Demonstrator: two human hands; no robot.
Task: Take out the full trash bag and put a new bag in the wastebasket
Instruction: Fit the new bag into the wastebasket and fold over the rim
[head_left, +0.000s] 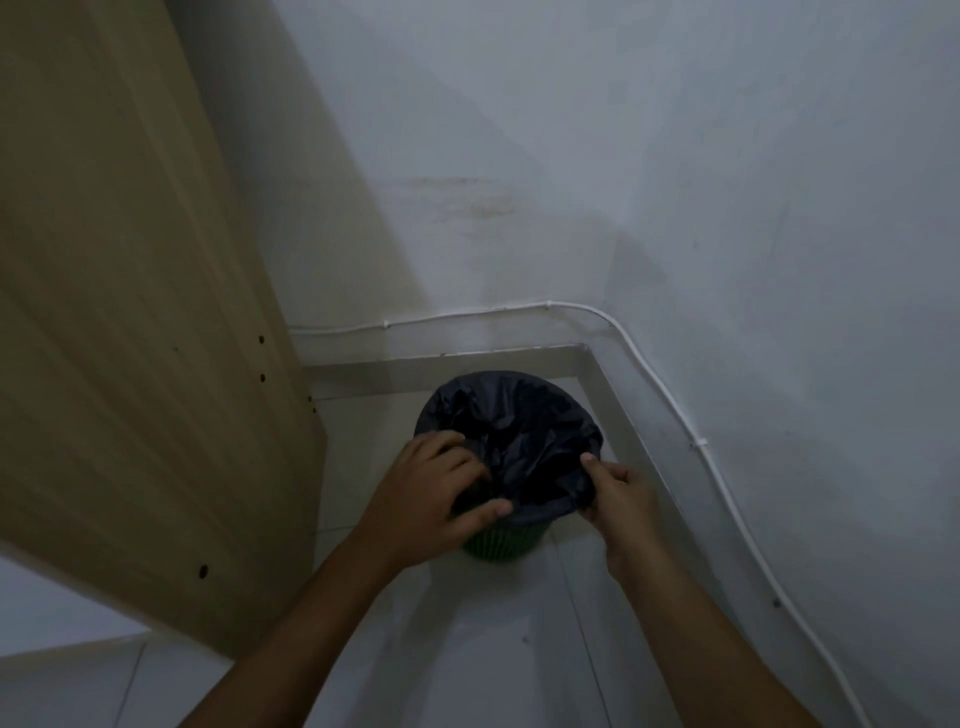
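A green ribbed wastebasket stands on the floor in the room's corner. A black trash bag lines it, its edge folded over the rim. My left hand grips the bag's edge at the near left of the rim, fingers curled over it and thumb underneath. My right hand pinches the bag's edge at the near right of the rim between thumb and fingers. What lies inside the bag is too dark to make out.
A tall wooden panel leans close on the left of the basket. White walls meet behind it, with a white cable clipped along them above the skirting. Pale floor tiles spread toward me.
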